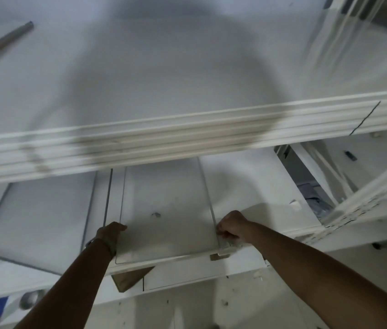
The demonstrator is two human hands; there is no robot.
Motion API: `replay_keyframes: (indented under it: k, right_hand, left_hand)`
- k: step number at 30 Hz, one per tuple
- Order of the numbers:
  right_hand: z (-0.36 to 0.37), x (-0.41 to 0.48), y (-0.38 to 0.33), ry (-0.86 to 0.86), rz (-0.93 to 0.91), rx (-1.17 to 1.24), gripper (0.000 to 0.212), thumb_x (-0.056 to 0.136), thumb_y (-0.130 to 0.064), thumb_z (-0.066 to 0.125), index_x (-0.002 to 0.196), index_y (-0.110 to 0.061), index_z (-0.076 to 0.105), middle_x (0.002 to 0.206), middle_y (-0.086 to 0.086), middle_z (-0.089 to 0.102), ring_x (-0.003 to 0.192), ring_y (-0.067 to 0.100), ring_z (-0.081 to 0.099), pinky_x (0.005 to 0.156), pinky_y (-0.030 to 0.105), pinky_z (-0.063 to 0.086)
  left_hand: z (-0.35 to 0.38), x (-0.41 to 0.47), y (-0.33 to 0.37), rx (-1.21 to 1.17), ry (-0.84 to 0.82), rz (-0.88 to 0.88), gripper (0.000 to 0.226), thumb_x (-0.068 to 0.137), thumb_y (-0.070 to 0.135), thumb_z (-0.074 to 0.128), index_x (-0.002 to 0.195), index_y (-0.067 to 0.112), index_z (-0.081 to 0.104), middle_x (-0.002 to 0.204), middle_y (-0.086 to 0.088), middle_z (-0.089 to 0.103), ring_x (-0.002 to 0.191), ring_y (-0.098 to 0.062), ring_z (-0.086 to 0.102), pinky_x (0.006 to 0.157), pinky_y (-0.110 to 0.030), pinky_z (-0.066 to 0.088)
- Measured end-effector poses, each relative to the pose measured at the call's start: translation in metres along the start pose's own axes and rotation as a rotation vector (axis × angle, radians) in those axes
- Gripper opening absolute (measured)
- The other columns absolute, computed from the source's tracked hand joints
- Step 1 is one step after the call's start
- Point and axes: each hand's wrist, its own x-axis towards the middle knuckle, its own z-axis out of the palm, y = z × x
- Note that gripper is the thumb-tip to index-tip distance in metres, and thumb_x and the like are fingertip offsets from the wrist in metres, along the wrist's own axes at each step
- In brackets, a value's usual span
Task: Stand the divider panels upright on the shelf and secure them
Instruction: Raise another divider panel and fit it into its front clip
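On the lower shelf (247, 264) a clear divider panel (166, 224) lies flat, gripped at both side edges: left hand (111, 233) curled over one edge, right hand (231, 227) clenched on the other, probably to tip it upright evenly. Two panels show, this one and another (35, 222) lying flat to the left; motion blur on the upper shelf edge (187, 136) could hide more.

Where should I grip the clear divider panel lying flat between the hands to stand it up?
Take the clear divider panel by its two long side edges near the front corners, coming from the open front of the shelf. It lies flat, and the beam overhead probably blocks a reach from above. The left hand and right hand already sit at those edges.
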Motion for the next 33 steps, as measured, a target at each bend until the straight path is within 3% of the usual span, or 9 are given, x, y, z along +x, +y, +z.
replay_keyframes:
  k: [4,6,11,17,20,22,26,30,33]
  right_hand:
    - [0.000,-0.002,0.000,-0.078,-0.027,-0.101,0.011,0.080,0.004,0.063,0.088,0.007,0.071,0.060,0.013,0.058,0.042,0.018,0.052,0.047,0.025,0.043]
    - [0.003,-0.006,0.000,-0.099,-0.076,-0.192,0.015,0.081,0.004,0.053,0.083,0.000,0.067,0.065,0.015,0.055,0.046,0.020,0.049,0.049,0.027,0.040]
    - [0.003,-0.014,-0.002,-0.096,-0.249,-0.407,0.025,0.087,0.001,0.053,0.070,-0.017,0.059,0.074,0.003,0.060,0.064,0.018,0.056,0.051,0.022,0.041]
    - [-0.025,-0.034,0.008,0.026,-0.506,-0.599,0.019,0.090,-0.018,0.046,0.090,-0.023,0.064,0.098,-0.005,0.068,0.090,0.016,0.062,0.083,0.032,0.049]
    - [-0.040,-0.048,0.013,-0.011,-0.628,-0.845,0.018,0.088,-0.026,0.044,0.083,-0.020,0.061,0.087,-0.005,0.068,0.080,0.017,0.062,0.077,0.035,0.051]
    - [-0.044,-0.054,0.015,-0.031,-0.638,-0.969,0.016,0.086,-0.036,0.046,0.077,-0.026,0.055,0.081,-0.007,0.066,0.075,0.019,0.061,0.071,0.032,0.046]
    - [-0.042,-0.056,0.022,0.041,-0.679,-1.075,0.048,0.083,-0.068,0.038,0.078,-0.024,0.055,0.079,-0.004,0.068,0.073,0.020,0.063,0.072,0.032,0.048]
    - [-0.033,-0.060,0.031,0.150,-0.708,-1.063,0.037,0.091,-0.050,0.040,0.071,-0.020,0.048,0.080,0.007,0.069,0.063,0.025,0.052,0.067,0.030,0.041]
    - [-0.023,-0.061,0.040,0.198,-0.647,-0.985,0.033,0.091,-0.041,0.043,0.077,-0.016,0.059,0.086,0.009,0.070,0.074,0.029,0.061,0.069,0.030,0.039]
  left_hand:
    - [-0.001,-0.019,0.010,-0.062,-0.133,-0.037,0.015,0.090,0.019,0.062,0.096,0.006,0.066,0.059,0.000,0.068,0.044,-0.011,0.043,0.039,-0.012,0.035]
    - [-0.003,-0.035,0.026,-0.041,-0.194,0.020,0.017,0.092,0.019,0.059,0.079,0.007,0.060,0.051,-0.001,0.070,0.030,-0.007,0.044,0.033,-0.009,0.033]
    - [-0.002,-0.099,0.074,-0.040,-0.450,0.314,0.014,0.096,0.011,0.045,0.097,0.011,0.059,0.088,-0.019,0.075,0.032,-0.016,0.053,0.037,-0.018,0.042]
    - [0.048,-0.168,0.124,-0.117,-0.402,0.546,0.022,0.091,0.000,0.043,0.112,0.007,0.049,0.096,-0.011,0.065,0.027,-0.016,0.047,0.035,-0.014,0.035]
    - [0.072,-0.190,0.137,-0.105,-0.382,0.598,0.007,0.082,0.004,0.051,0.088,0.007,0.053,0.063,-0.011,0.065,0.025,-0.018,0.046,0.038,-0.017,0.033]
    - [0.085,-0.197,0.142,-0.060,-0.344,0.621,0.016,0.084,0.001,0.046,0.070,0.009,0.049,0.038,-0.002,0.059,0.024,-0.019,0.044,0.036,-0.018,0.033]
    - [0.107,-0.215,0.149,0.032,-0.317,0.631,0.022,0.087,0.000,0.044,0.069,0.009,0.050,0.049,-0.010,0.056,0.037,-0.024,0.047,0.037,-0.022,0.037]
    - [0.129,-0.224,0.150,0.107,-0.295,0.639,0.021,0.088,0.001,0.045,0.069,0.012,0.046,0.062,-0.011,0.045,0.051,-0.025,0.046,0.042,-0.024,0.041]
    - [0.143,-0.225,0.146,0.131,-0.333,0.660,0.011,0.085,0.000,0.045,0.077,0.006,0.048,0.063,-0.013,0.043,0.052,-0.027,0.045,0.052,-0.031,0.042]
